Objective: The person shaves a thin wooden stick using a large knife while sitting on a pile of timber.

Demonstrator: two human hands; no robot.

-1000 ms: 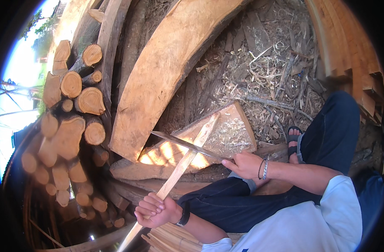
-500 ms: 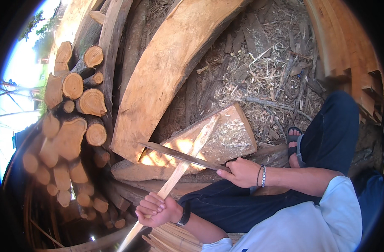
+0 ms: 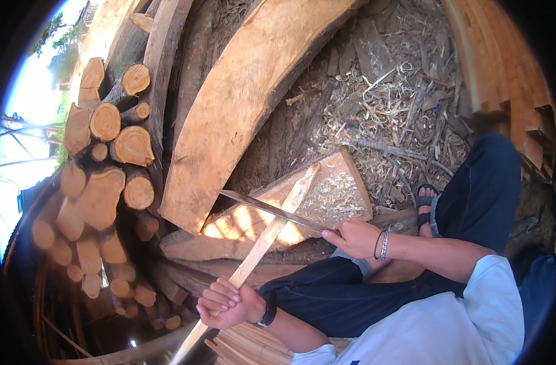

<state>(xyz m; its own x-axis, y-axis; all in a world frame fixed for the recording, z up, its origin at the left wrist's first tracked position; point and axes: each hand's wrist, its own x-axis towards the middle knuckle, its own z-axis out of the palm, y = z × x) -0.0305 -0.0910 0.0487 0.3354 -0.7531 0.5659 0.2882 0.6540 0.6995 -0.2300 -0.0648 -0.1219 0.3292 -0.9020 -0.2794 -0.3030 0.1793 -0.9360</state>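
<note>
Two hands busy: left hand (image 3: 223, 303), lower centre, fingers wrapped round the stick (image 3: 253, 258); right hand (image 3: 354, 237) gripping the knife (image 3: 247, 201), blade across it mid-frame. Stick's upper end lies over the wood block (image 3: 338, 191). Looks bark-free already; can't tell how much shaping remains.

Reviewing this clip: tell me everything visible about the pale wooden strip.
The wooden strip is long, narrow and straight, of pale, bare-looking wood with darker marks toward its far end. It slants from lower left to upper right. The left hand grips it; its far end appears to rest on the wedge-shaped slab. A long blade crosses it; whether the edge bites is unclear. Its near end leaves the picture.
</note>
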